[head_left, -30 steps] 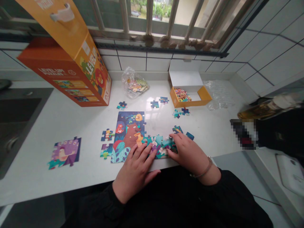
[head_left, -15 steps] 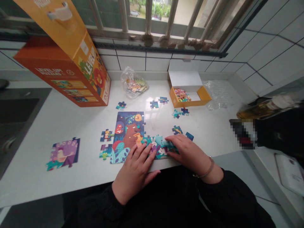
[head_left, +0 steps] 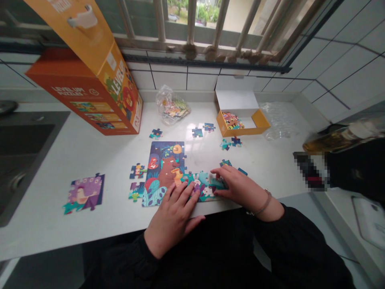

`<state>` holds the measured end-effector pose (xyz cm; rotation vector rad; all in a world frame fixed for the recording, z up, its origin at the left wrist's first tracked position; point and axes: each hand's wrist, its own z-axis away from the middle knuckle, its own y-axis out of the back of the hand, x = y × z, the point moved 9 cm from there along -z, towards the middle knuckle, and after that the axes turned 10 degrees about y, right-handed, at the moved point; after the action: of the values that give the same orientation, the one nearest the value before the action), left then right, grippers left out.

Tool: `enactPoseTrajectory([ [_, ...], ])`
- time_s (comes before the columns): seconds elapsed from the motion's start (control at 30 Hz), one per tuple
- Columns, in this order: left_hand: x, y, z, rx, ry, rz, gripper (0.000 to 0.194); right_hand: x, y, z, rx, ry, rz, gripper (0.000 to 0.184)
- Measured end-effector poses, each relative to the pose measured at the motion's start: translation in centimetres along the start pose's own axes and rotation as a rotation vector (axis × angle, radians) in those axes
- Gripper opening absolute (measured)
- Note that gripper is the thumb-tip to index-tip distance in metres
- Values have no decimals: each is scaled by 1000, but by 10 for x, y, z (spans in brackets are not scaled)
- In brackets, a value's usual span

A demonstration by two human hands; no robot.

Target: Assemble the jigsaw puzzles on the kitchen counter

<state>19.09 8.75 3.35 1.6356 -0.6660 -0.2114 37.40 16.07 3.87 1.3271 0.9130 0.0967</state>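
Observation:
A partly joined jigsaw puzzle (head_left: 164, 168) lies on the counter, showing a bear with a jug and, along its lower right strip, white rabbits. My left hand (head_left: 174, 212) rests flat on the lower part, fingers stretched out over the picture. At the right end of the strip, my right hand (head_left: 237, 184) has thumb and fingers round the edges of a teal puzzle piece (head_left: 217, 183), which is partly hidden. Loose pieces (head_left: 137, 171) lie just left of the puzzle, and a dark blue piece (head_left: 242, 171) sticks out beyond my right hand.
A joined purple section (head_left: 86, 192) lies far left. Behind are a tall orange puzzle box (head_left: 90, 96), a plastic bag of pieces (head_left: 173, 108) and an open yellow box (head_left: 240, 128). More loose pieces (head_left: 197, 132) lie between. A bottle (head_left: 327, 138) is at right, a sink (head_left: 27, 148) at left.
My right hand has lifted its fingers slightly at the strip's right end. My left hand stays flat on the puzzle. The whole view has shifted a little.

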Motion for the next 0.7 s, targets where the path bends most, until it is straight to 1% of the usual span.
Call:
enactPoseTrajectory([
  [0.03,0,0,0,-1,0,1,66,2,0,0,-7,-14,-8,65],
  [0.07,0,0,0,-3,-1,2,66,4,0,-1,-16,-25,-20,60],
  [0.1,0,0,0,-3,0,3,66,6,1,-1,-27,-36,-34,51],
  [0.2,0,1,-1,-5,-1,7,65,15,4,-1,-50,-95,-112,17],
  [0.23,0,1,-1,-3,0,7,65,20,5,0,-48,-131,-159,10],
  [0.27,0,1,-1,-2,2,7,65,25,6,2,-39,-172,-217,10],
  [0.37,-1,0,-1,-6,7,9,66,42,4,9,28,-315,-448,23],
  [0.5,-1,0,0,-10,13,15,67,59,-9,17,145,-490,-722,40],
  [0.6,-1,0,-1,-8,12,12,66,63,-16,16,196,-523,-775,42],
  [0.7,0,0,-1,-7,5,9,67,62,-19,13,202,-518,-725,40],
])
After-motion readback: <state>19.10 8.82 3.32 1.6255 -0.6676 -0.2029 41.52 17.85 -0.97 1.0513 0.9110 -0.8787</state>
